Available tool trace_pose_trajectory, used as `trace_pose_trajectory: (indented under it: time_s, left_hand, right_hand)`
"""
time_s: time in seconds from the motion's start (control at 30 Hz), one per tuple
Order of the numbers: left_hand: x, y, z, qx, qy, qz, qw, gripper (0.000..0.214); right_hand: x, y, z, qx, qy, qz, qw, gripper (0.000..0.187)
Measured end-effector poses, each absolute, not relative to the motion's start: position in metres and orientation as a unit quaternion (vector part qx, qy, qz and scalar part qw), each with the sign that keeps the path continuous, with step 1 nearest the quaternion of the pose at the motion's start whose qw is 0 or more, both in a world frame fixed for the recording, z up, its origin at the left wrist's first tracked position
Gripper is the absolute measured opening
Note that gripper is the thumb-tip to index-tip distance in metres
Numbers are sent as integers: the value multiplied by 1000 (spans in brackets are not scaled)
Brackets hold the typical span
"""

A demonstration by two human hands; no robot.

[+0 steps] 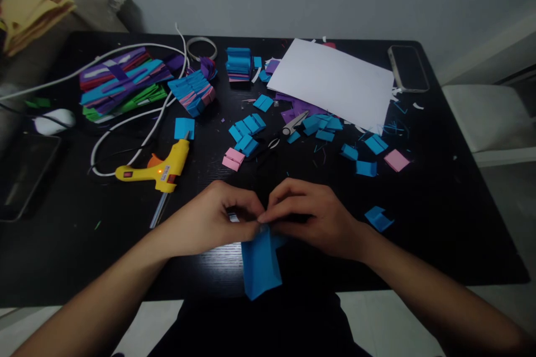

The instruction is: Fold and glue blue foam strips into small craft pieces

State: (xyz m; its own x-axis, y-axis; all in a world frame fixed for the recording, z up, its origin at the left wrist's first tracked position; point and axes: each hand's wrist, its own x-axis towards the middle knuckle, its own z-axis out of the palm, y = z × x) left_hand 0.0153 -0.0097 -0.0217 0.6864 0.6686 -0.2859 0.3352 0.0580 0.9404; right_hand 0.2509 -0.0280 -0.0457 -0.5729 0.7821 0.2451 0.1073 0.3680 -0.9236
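Observation:
A folded strip of blue paper (pixel 262 265) hangs between my two hands at the table's front edge. My left hand (pixel 224 217) pinches its upper end, thumb and fingers closed. From the other side my right hand (pixel 307 215) also pinches the paper, its fingertips meeting those of the left. The fingers hide the spot where they grip. Beyond the hands lie a folded pink paper piece (pixel 233 159) and several folded blue pieces (pixel 247 128). A yellow hot glue gun (pixel 161 170) with a lit orange light rests to the left, a glue stick poking out of its back.
Scissors (pixel 293 124) lie among blue scraps beside a white sheet (pixel 335 78). Bundled coloured paper strips (pixel 121 83), a white cable (pixel 94 150) and a tape roll (pixel 201 47) sit at the back left. A phone (pixel 408 68) lies back right.

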Motion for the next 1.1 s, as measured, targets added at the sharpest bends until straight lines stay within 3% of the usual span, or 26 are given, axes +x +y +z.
trace_pose_trajectory:
  time_s: [0.53, 0.83, 1.1]
  left_hand:
    - [8, -3, -18, 693, 357, 144, 610, 16]
    - [3, -6, -20, 790, 327, 240, 459, 43]
    - [3, -11, -19, 823, 304, 249, 411, 37]
  right_hand:
    - [252, -26, -39, -316, -705, 536, 341, 19]
    - [257, -26, -39, -397, -635, 561, 354, 20]
    - [255, -26, -38, -393, -667, 517, 366, 22]
